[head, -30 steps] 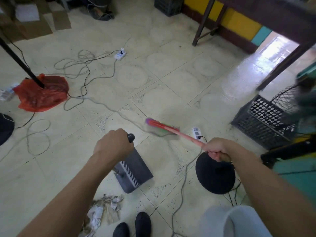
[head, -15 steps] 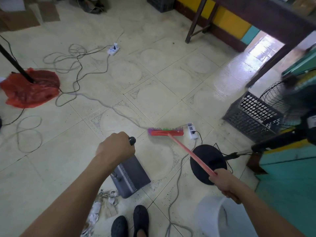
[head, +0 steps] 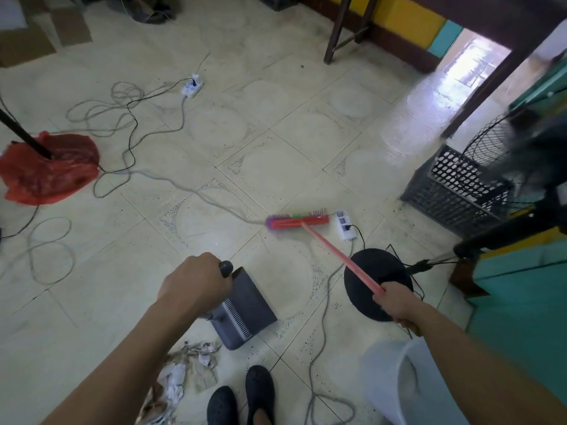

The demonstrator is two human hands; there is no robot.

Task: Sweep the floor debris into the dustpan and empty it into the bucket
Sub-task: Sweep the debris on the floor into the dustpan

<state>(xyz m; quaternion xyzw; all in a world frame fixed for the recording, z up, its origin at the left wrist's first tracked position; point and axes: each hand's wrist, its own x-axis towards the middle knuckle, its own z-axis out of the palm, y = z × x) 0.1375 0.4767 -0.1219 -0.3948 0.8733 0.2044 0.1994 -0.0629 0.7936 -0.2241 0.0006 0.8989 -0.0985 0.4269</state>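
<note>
One broom (head: 297, 221), raised and blurred a second ago, now rests head-down on the tiles (head: 276, 142), over the grey cable (head: 214, 204) and just beside the white power strip (head: 346, 225); we judge a fresh stroke is ready to start. Its head lies left to right, and its pink handle (head: 337, 256) slants back and rightward into the gripping right hand (head: 395, 305). The left hand (head: 191, 285) is curled round the top of the dustpan (head: 245, 311), which stands between the broom and the debris (head: 184, 372) by the shoes (head: 242, 397). The bucket (head: 408, 381) waits at lower right.

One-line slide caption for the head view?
Left hand grips the dustpan, right hand holds the red broom on the tiled floor; paper debris by the shoes.
</note>
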